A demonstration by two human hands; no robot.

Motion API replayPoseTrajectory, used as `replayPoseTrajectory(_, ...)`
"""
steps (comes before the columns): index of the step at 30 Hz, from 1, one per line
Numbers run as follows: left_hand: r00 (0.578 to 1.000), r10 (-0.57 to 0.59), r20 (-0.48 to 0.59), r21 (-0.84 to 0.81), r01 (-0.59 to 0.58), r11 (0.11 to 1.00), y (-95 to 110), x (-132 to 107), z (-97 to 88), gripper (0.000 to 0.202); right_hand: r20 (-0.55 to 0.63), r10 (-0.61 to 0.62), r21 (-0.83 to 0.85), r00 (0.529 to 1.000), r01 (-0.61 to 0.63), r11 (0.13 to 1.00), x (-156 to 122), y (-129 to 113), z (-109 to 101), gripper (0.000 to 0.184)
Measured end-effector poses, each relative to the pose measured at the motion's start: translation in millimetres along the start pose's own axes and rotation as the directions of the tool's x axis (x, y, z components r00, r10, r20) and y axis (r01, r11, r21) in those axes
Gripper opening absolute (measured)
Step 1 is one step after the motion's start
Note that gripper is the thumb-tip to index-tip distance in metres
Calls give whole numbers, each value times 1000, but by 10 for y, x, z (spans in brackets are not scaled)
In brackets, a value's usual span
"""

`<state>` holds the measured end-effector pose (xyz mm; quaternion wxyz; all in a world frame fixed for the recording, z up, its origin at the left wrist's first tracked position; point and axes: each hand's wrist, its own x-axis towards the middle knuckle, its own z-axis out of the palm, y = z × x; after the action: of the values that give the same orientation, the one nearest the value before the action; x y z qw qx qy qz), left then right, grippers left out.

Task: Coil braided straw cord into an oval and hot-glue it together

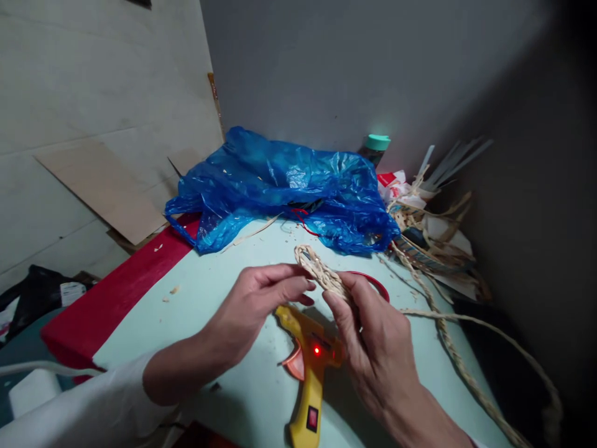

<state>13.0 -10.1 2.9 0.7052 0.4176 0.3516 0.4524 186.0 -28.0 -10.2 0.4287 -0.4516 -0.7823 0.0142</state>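
Nearest, a yellow glue gun (pixel 308 373) is laid on the pale green tabletop (pixel 224 386), its red light lit, so it is judged switched on and hot. Just above it a braided straw cord (pixel 319 269) is held in both hands: the right hand (pixel 373 348) is closed round the braid, and the left hand (pixel 254 305) is narrowed to a pinch beside the looped end, which sticks up past the fingertips. The step in hand is judged to be holding and shaping that end; the next move calls for a firm pinch so the plait is not loosened, with fingers kept off the nozzle. The cord's long tail is trailed off right, past the tabletop edge. A red ring (pixel 379 285) is half hidden behind the right hand. Farther back, a crumpled blue plastic bag (pixel 284 180) and a heap of loose straw strips (pixel 433 230) are crowded in — little free room there. A teal-capped bottle (pixel 375 144) is stood by the wall.
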Motion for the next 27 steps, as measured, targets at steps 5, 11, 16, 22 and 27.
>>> replayPoseTrajectory(5,999,-31,16,-151,33,988,-123,-12,223,25,-78,-114,-54,990,110,992,-43,-78,61,18)
replayPoseTrajectory(11,999,-46,0,-223,45,974,-78,30,256,18,-11,-24,73,1000,25,997,-66,-76,85,13)
replayPoseTrajectory(16,997,-74,-38,-226,63,972,-54,66,177,21,137,29,215,990,-59,975,-40,-80,-21,18)
replayPoseTrajectory(22,999,-17,-42,-220,8,975,-6,35,118,23,117,80,154,990,-98,983,64,31,-185,16)
replayPoseTrajectory(27,997,-50,-61,-317,28,948,3,6,112,17,60,71,163,996,-80,983,83,103,-194,10)
